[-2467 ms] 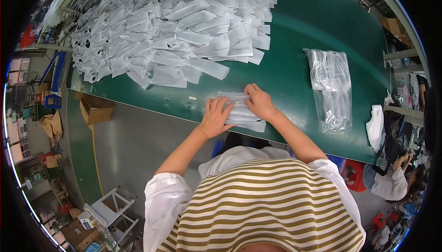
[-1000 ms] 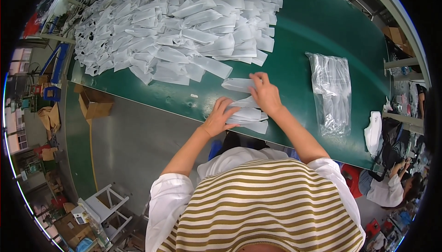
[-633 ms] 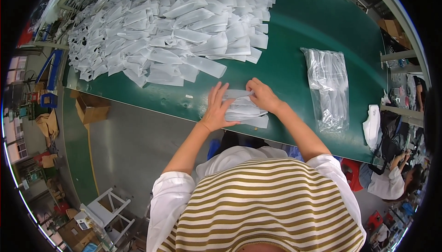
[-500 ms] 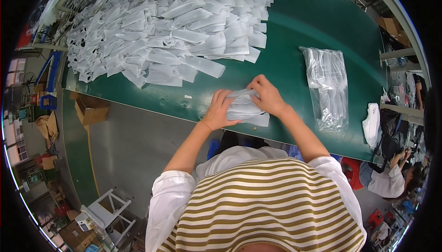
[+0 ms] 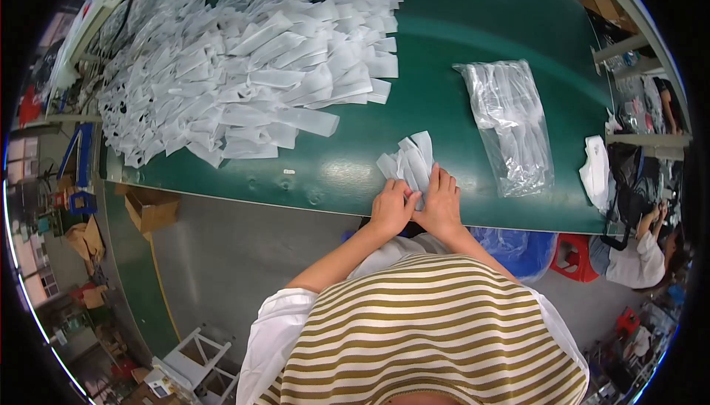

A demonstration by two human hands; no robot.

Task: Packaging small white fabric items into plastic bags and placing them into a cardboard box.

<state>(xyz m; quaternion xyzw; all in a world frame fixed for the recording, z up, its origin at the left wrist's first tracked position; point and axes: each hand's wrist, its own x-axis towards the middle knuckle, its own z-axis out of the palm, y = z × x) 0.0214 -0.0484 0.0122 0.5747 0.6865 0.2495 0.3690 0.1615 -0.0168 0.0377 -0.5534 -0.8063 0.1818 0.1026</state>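
Note:
A small fanned bundle of translucent white strips [image 5: 411,158] stands out from between my hands near the table's front edge, its loose ends pointing away from me. My left hand [image 5: 393,207] closes on the bundle's near left side with fingers bent. My right hand [image 5: 441,201] grips it from the right, fingers close together. The near end of the bundle is hidden by my hands. To the right lies a clear plastic bag [image 5: 510,127] with similar white strips inside. A large heap of the same strips [image 5: 244,72] spreads over the table's far left.
The green table [image 5: 436,35] has a metal-edged front. A white object [image 5: 594,172] lies at its right end. An open cardboard box [image 5: 151,209] is below its left end. A red stool [image 5: 575,257] and a blue plastic-lined container [image 5: 518,250] stand below the right side. Another person [image 5: 637,261] sits far right.
The bundle has turned from lying crosswise to pointing away from me. Both hands have come closer together at its near end. The whole view has shifted slightly.

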